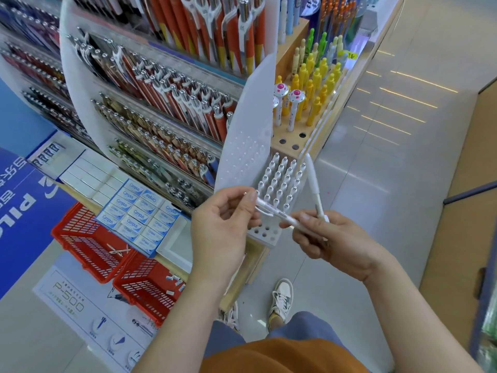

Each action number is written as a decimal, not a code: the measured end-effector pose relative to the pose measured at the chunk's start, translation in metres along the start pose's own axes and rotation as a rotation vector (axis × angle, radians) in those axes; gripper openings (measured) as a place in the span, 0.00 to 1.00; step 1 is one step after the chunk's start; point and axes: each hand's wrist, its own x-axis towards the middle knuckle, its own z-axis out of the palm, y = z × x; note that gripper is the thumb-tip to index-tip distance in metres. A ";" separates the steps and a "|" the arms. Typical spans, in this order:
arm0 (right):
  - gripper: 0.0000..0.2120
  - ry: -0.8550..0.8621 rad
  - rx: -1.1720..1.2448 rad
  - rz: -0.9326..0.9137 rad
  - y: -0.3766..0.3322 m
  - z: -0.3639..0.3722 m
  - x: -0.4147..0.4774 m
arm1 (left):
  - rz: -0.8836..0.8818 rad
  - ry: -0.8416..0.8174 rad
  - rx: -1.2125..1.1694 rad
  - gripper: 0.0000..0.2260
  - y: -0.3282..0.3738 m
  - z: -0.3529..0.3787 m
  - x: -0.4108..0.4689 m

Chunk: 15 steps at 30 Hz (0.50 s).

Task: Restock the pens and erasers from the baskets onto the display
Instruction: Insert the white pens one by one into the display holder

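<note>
Seen from the head camera, the person is standing at the display, with the white pen rack [279,181] sitting on the shelf corner in front of them. White pens are filling most of its rows, and a few holes at its near end are showing bare. Just over that near end, the left hand [223,227] is pinching one end of a crosswise white pen [277,213] between thumb and forefinger. Just right of the rack, the right hand [330,238] is pressing its thumb on that pen's other end while its curled fingers are gripping an upright white pen [313,184]. Down left of the rack, the farther red basket [88,243] is holding a few pens and the nearer red basket [145,292] some small erasers. Boxed Campus erasers [139,214] are lying on the shelf left of the rack.
</note>
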 end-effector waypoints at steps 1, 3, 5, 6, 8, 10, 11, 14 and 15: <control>0.16 0.014 -0.012 -0.013 0.000 -0.002 0.000 | 0.001 -0.001 -0.026 0.02 0.001 -0.001 -0.001; 0.14 0.026 -0.009 -0.038 0.002 -0.003 0.002 | -0.009 -0.013 -0.072 0.05 0.005 -0.001 -0.006; 0.13 0.012 0.002 -0.055 0.006 0.000 0.003 | -0.012 -0.023 -0.073 0.07 0.007 -0.002 -0.011; 0.12 0.004 -0.001 -0.060 0.007 0.002 0.003 | -0.007 -0.024 -0.050 0.07 0.007 -0.002 -0.014; 0.12 0.037 -0.050 -0.062 0.009 0.006 0.004 | 0.040 -0.005 0.068 0.05 0.006 -0.007 -0.017; 0.10 0.153 -0.122 -0.070 0.010 0.007 0.006 | 0.137 0.036 0.226 0.07 0.005 -0.015 -0.018; 0.10 0.213 -0.144 -0.084 0.010 0.006 0.006 | 0.185 0.066 0.281 0.07 0.006 -0.020 -0.019; 0.09 0.348 -0.136 -0.116 0.009 0.000 0.007 | 0.314 0.145 0.391 0.08 0.008 -0.032 -0.021; 0.07 0.388 -0.115 -0.114 0.008 -0.002 0.007 | 0.373 0.156 0.453 0.06 0.006 -0.035 -0.021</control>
